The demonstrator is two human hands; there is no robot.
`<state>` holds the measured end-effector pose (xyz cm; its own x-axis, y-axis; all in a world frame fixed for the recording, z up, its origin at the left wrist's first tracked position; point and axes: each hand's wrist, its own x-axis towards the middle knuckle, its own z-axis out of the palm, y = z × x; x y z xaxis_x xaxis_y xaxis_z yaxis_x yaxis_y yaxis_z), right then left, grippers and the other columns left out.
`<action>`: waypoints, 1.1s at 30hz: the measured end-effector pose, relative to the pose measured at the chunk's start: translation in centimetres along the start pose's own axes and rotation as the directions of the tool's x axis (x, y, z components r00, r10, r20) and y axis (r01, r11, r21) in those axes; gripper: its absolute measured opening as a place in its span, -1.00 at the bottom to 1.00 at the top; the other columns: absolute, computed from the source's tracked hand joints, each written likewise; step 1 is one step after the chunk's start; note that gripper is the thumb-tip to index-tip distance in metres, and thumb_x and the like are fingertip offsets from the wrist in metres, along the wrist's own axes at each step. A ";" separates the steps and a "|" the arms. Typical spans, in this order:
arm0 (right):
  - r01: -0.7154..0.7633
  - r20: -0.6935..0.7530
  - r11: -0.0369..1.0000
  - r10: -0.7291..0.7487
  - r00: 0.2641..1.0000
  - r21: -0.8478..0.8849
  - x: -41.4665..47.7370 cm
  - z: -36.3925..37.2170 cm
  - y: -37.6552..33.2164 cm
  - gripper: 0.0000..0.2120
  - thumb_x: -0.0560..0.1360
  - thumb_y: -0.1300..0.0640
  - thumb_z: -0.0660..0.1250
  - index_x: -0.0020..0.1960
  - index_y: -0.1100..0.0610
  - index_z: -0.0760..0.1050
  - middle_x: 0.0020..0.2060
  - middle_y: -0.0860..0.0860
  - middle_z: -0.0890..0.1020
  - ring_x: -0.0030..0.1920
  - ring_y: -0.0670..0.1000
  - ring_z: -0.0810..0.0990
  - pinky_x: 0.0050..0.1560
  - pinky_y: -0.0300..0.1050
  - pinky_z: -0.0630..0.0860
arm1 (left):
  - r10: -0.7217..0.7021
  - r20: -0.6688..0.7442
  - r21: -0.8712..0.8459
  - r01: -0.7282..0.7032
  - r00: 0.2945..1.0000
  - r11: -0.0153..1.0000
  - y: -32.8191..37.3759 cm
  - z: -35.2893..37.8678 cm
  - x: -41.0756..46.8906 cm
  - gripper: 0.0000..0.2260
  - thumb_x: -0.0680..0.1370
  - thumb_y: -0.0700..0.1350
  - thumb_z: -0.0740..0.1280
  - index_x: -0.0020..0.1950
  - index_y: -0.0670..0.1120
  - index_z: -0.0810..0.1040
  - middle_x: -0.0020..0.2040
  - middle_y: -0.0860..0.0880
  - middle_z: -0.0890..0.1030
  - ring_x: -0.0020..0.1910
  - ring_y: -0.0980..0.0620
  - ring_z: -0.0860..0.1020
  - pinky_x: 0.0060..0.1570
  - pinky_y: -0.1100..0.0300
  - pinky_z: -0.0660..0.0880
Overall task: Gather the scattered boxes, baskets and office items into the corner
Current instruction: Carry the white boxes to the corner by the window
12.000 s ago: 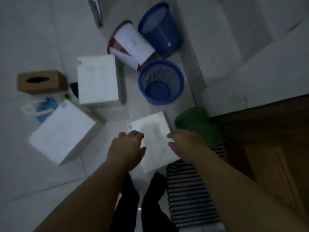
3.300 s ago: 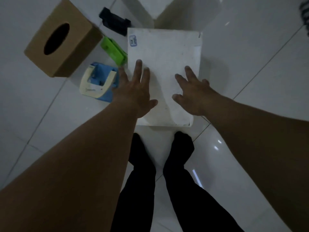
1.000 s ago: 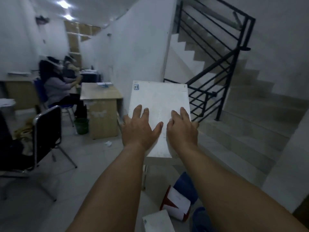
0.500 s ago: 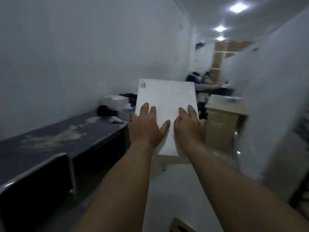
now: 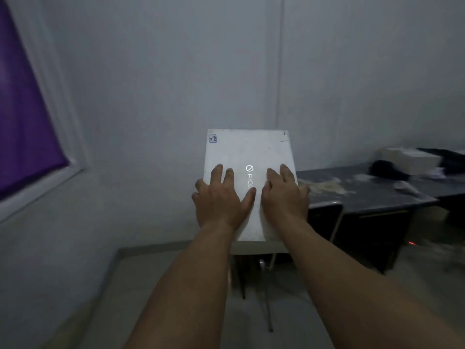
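Left hand [image 5: 221, 197] and right hand [image 5: 284, 195] lie flat, fingers straight and spread, on the near half of the white box [image 5: 249, 147], held up before a pale wall [image 5: 176, 71]. It looks like smooth, stiff card with sharp corners (probably light, a little slippery), so the side edges seem the safest hold. A dusty grey tabletop [image 5: 364, 192] stands beyond, to the right.

Head view, dim light. Left hand [image 5: 221, 197] and right hand [image 5: 284, 197]: both bare. Left forearm [image 5: 191, 285] and right forearm [image 5: 352, 293]: bare from the wrist to the lower frame edge. Any sleeve farther up: cannot tell. Nails too blurred to resolve.
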<state>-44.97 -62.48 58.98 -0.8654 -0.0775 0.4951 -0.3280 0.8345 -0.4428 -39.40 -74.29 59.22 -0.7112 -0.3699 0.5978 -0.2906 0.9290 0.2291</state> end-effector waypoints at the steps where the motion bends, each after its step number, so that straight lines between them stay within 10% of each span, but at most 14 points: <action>1: 0.032 0.020 0.999 -0.032 0.999 0.018 -0.5 1.0 -2.2 -0.59 0.63 -0.03 0.00 0.46 -0.11 0.26 0.54 -0.06 0.16 0.30 0.32 0.35 0.24 0.11 0.32 | -0.032 -0.011 0.023 0.032 0.999 0.999 -2.5 -0.7 -0.2 -0.32 0.47 0.40 0.10 0.49 0.04 0.26 0.53 0.03 0.21 0.31 -0.22 0.32 0.18 -0.09 0.37; 14: 0.266 0.151 0.958 -0.281 0.948 0.110 -4.3 10.2 -18.3 -0.59 0.63 -0.02 0.01 0.46 -0.04 0.26 0.53 0.01 0.19 0.36 0.25 0.37 0.27 0.13 0.34 | -0.266 -0.072 0.185 0.275 0.961 0.944 -19.8 -4.6 -1.2 -0.32 0.49 0.40 0.09 0.51 0.06 0.24 0.54 0.02 0.19 0.38 -0.18 0.29 0.26 -0.08 0.36; 33: 0.367 0.299 0.921 -0.390 0.871 0.130 8.9 28.5 -24.8 -0.59 0.64 -0.06 0.01 0.48 -0.07 0.22 0.54 -0.01 0.16 0.33 0.30 0.36 0.23 0.08 0.41 | -0.435 -0.024 0.256 0.426 0.900 0.868 -31.0 9.4 12.6 -0.32 0.48 0.40 0.08 0.50 0.06 0.24 0.54 0.02 0.18 0.39 -0.18 0.28 0.25 -0.08 0.36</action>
<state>-55.33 -99.37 53.02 -0.7392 -0.5555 0.3807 -0.6693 0.6691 -0.3231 -45.33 -107.87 52.45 -0.4981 -0.7369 0.4570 -0.7193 0.6455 0.2570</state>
